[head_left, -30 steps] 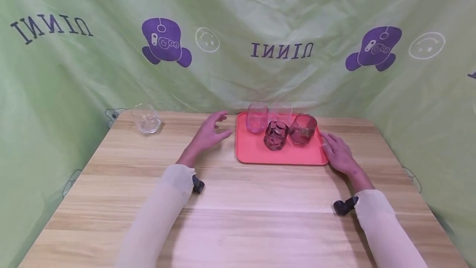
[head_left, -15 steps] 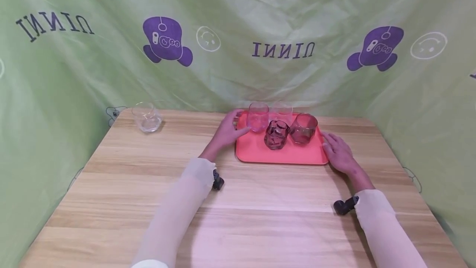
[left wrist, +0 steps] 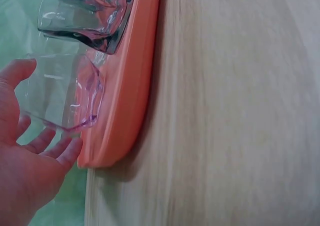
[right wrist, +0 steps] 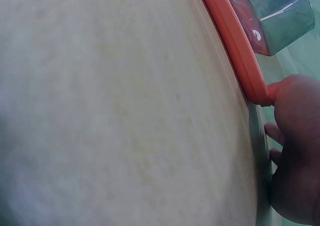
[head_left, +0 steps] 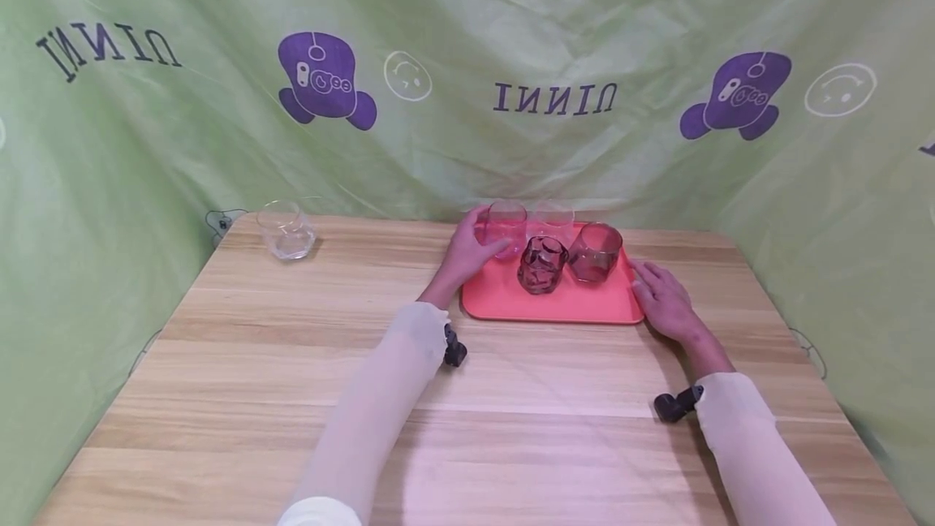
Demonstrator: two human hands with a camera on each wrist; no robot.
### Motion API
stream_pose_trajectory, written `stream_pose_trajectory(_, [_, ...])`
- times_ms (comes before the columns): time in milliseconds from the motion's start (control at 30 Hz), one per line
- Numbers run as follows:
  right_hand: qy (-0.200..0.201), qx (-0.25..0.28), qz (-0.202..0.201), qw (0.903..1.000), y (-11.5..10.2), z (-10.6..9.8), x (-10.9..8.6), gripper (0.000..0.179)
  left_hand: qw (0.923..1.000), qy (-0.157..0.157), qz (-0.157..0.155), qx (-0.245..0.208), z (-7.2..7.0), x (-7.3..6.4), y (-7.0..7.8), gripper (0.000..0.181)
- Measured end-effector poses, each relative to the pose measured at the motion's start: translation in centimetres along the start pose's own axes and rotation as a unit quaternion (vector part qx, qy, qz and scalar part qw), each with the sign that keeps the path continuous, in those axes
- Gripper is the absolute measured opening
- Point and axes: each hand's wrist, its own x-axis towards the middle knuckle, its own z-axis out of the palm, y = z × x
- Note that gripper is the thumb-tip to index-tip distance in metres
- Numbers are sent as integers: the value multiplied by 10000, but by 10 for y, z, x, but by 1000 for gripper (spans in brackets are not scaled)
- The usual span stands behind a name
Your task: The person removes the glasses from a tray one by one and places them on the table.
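Observation:
My left hand reaches around the clear, pink-tinted glass at the back left of the red tray. In the left wrist view, the thumb is near the glass's upper side and the other fingers are spread below it, with a gap at the fingertips. A dark purple glass, a reddish glass and a clear glass stand on the tray too. My right hand rests at the tray's right edge, thumb touching the rim, fingers extended along the outside.
Another clear glass stands on the wooden table at the back left. A green printed curtain hangs behind the table and along both sides. The tray lies close to the table's far edge.
My left hand has moved right, from beside the tray to around the pink-tinted glass. The right hand stays at the tray's edge, and the glasses stand where they were.

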Motion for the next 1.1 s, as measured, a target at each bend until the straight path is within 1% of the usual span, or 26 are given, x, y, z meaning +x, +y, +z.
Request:
stream_pose_trajectory(233, [-4,-29,35,10000,2,0,1,56,9999,34,-34,164,7,5,3,85])
stream_pose_trajectory(467, [-25,-60,57,10000,2,0,1,56,9994,5,-190,279,11,8,1,86])
stream_pose_trajectory(600, [-41,-51,58,10000,0,0,1,56,9991,24,-232,345,12,9,0,86])
stream_pose_trajectory(833, [-50,-20,96,9999,0,1,0,56,9992,20,-240,334,11,9,-1,86])
stream_pose_trajectory(967, [-41,2,133,9999,1,1,0,56,9992,1,-205,335,11,8,-2,86])
stream_pose_trajectory(1100, [2,-11,108,9999,2,1,0,56,9993,16,-176,338,10,8,1,86])
